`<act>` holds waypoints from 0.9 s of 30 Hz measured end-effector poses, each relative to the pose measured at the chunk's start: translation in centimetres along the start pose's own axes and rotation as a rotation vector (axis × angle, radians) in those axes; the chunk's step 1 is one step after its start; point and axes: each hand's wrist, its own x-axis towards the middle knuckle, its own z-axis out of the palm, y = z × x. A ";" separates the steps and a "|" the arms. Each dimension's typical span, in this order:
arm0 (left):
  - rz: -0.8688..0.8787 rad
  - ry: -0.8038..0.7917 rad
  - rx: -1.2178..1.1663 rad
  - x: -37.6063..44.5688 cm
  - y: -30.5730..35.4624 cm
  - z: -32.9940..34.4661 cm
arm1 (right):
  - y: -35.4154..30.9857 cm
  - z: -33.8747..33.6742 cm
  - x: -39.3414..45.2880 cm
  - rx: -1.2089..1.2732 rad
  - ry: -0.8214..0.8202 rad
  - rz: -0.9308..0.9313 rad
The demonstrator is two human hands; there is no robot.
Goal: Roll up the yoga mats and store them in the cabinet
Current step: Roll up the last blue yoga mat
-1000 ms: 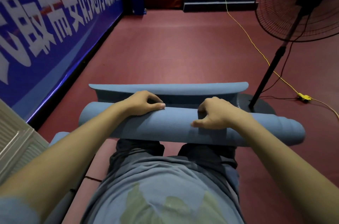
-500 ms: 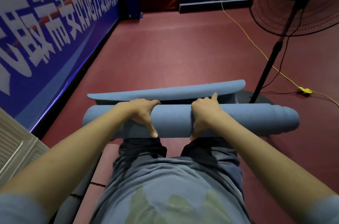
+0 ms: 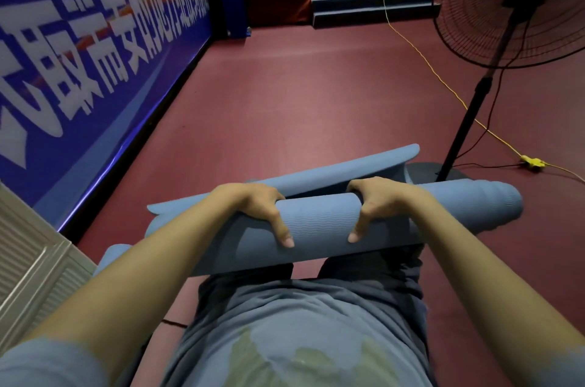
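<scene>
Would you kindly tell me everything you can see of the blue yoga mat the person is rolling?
The yoga mat is blue, foam-like, with a fine wavy ribbed texture. Most of it is wound into a thick roll lying crosswise before the person, its right end showing stepped layers. A short unrolled flap remains beyond the roll, its far edge curling up. The left hand and right hand both grip the roll from above, thumbs on its near side.

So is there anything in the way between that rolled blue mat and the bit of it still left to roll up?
Nothing visible does. Both the left hand and the right hand grip the rolled mat, and its loose tail lies directly ahead. The fan base sits past its far right end.
</scene>
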 end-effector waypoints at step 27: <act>0.190 0.662 0.134 -2.2 -1.7 -2.0 | -6.6 14.8 1.5 2.096 0.541 0.011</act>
